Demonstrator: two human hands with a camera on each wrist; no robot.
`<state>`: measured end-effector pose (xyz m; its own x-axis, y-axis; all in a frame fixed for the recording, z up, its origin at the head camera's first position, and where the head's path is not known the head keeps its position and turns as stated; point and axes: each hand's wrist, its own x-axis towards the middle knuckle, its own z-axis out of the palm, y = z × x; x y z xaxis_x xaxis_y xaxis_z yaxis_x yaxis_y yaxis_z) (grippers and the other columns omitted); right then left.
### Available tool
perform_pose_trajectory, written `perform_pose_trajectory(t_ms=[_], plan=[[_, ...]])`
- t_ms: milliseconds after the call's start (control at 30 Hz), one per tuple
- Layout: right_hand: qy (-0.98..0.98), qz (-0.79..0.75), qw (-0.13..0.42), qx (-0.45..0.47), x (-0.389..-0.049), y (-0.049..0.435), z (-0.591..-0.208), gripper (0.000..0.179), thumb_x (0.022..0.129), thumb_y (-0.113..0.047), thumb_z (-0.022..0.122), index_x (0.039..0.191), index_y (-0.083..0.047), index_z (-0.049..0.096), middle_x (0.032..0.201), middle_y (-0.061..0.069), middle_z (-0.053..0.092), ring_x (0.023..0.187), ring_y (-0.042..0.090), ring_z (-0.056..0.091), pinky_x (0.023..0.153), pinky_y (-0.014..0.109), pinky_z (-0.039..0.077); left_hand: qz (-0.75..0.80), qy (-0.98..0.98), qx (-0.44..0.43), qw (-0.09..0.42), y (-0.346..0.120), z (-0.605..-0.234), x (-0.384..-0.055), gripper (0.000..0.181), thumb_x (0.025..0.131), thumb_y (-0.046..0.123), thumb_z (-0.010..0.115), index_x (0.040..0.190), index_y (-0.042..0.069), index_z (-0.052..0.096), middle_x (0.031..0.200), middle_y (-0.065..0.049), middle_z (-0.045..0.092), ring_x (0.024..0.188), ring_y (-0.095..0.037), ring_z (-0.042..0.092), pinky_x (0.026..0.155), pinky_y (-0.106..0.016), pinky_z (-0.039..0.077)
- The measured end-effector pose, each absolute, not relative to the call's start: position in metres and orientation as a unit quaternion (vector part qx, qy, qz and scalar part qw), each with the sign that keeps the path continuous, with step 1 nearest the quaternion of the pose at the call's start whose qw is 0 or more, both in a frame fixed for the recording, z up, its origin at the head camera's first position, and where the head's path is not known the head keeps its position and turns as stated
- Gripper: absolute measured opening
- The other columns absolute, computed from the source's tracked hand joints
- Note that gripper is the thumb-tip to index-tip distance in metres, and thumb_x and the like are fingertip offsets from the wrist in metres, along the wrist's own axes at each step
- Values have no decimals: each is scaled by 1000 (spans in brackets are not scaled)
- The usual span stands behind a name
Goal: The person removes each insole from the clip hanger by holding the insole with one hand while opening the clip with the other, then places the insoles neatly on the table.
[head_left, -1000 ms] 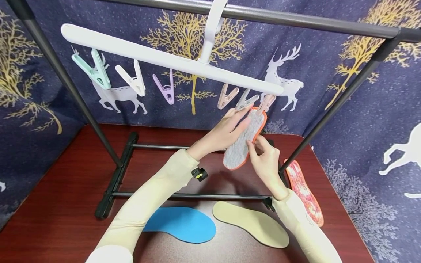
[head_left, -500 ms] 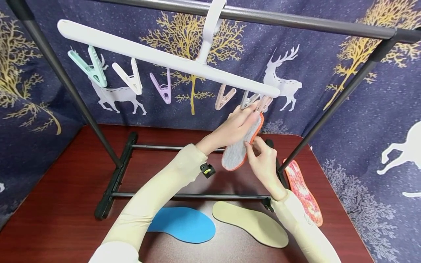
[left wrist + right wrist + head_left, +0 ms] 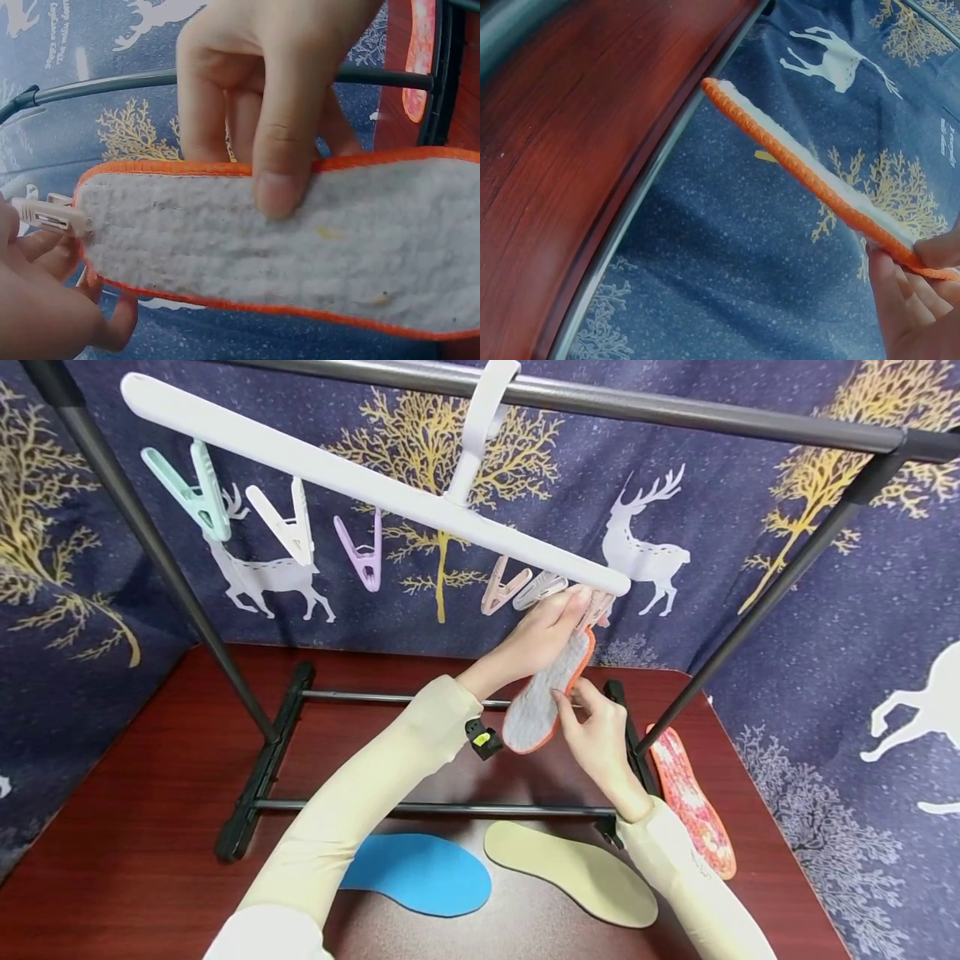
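Observation:
A grey fuzzy insole [image 3: 551, 689] with orange edging hangs tilted below the right end of the white hanger [image 3: 360, 485]. At its upper end is a pale pink clip [image 3: 56, 216], its tip on the insole's edge. My left hand [image 3: 542, 631] pinches this clip, with some fingers behind the insole's end in the left wrist view. The right hand [image 3: 600, 735] pinches the insole's orange side edge near the middle, thumb on the grey face. A grey clip [image 3: 540, 589] and another pink clip [image 3: 505, 587] hang just left of the left hand.
Mint [image 3: 197, 493], white [image 3: 288, 522] and purple [image 3: 363, 553] clips hang on the hanger's left half. The black rack [image 3: 161, 568] stands around the work. A blue insole [image 3: 420, 872], a beige insole [image 3: 573, 872] and a red patterned insole [image 3: 692, 802] lie on the table.
My left hand has moved right and up from the insole's upper end onto the pink clip. The hanger's right end has dipped and its left end risen. The right hand keeps its pinch.

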<state>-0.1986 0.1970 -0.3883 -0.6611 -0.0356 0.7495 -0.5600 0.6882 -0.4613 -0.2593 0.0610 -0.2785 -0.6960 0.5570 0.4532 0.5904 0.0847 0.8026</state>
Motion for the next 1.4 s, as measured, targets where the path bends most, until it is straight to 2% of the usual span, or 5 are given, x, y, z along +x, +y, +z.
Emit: perform_pose_trajectory(t_ms=[233,433,733,933,1400], plan=[[-841,360,364,176,-197,196,-389,7,87,-10,71,92,-5,69,78,7,73,76,21,73,61,11,49,-578,-722,-380,-5,61,-278,-258,39,107,16,29,131,-2,54,103,-18,62,91,-15,55,80,-16,40],[-839,357,371,178,-197,195,-389,5,87,-8,71,90,-5,68,78,7,73,75,21,73,58,13,47,-597,-699,-393,-24,62,-276,-256,40,107,15,29,139,-2,47,123,-21,63,111,-22,60,90,-18,45],[-836,354,374,189,-195,195,-387,14,87,-9,71,77,-6,63,68,7,69,62,14,65,52,14,39,-593,-700,-398,-33,58,-270,-257,39,106,19,38,138,3,51,120,-16,67,91,-8,60,75,-20,47],[-835,360,372,185,-194,195,-388,15,89,-10,68,76,-8,60,59,2,56,51,7,41,48,14,29,-589,-700,-401,-35,50,-271,-262,34,103,17,47,133,5,58,119,-12,69,111,-8,63,89,-19,48],[-838,361,365,188,-192,195,-388,12,89,-11,68,78,-7,63,62,2,63,50,7,44,49,15,32,-583,-707,-400,-11,47,-273,-262,34,102,15,49,130,1,59,116,-15,70,108,-16,67,87,-21,50]])
